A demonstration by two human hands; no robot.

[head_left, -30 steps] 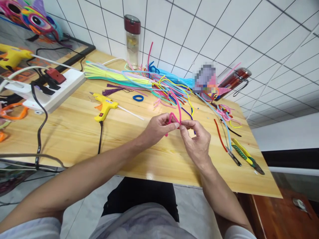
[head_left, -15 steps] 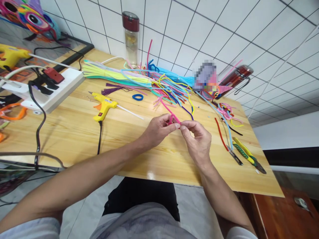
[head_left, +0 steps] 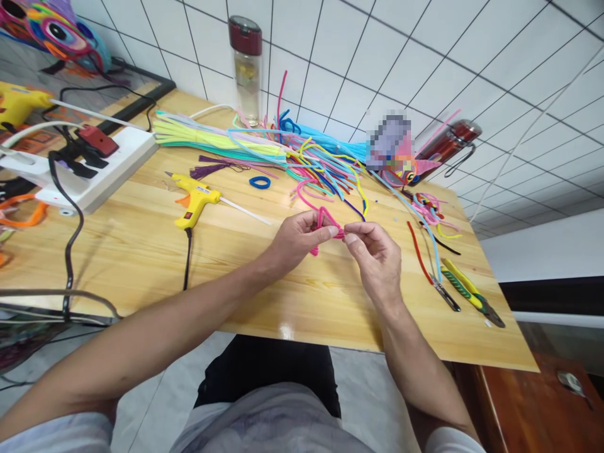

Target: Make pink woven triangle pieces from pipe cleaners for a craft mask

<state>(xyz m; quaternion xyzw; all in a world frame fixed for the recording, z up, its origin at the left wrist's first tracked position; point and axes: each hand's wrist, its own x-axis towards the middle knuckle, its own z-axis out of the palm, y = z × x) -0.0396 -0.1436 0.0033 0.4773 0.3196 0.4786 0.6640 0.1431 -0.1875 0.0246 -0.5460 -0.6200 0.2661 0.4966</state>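
Two bare hands come together above the near half of the wooden bench (head_left: pixel 283 296), with a bent pink pipe cleaner (head_left: pixel 339 233) between them. The left hand (head_left: pixel 295 242) grasps it, thumb laid over the folded part and the other fingers curled behind. The right hand (head_left: pixel 377 261) has its thumb and forefinger drawn together just at the right end of those folds (whether they grip it or only touch it, I cannot tell). So the pink piece lies beyond the left thumb and to the left of the right fingertips, one loop standing up and a loose tail curving away from the body.

Right of the hands, yellow-and-green pliers (head_left: pixel 479 302) lie near the side edge, beside a small metal tool (head_left: pixel 447 297) and a red pipe cleaner (head_left: pixel 419 253). To the left, a yellow glue gun (head_left: pixel 198 204) rests on its side, a white glue stick (head_left: pixel 245 211) poking from its back. Farther off come a blue ring (head_left: pixel 260 187) and a long yellow bundle (head_left: pixel 217 145) of pipe cleaners, then a clear bottle (head_left: pixel 248 82) with a dark red lid, upright near the tiled wall (head_left: pixel 330 69).
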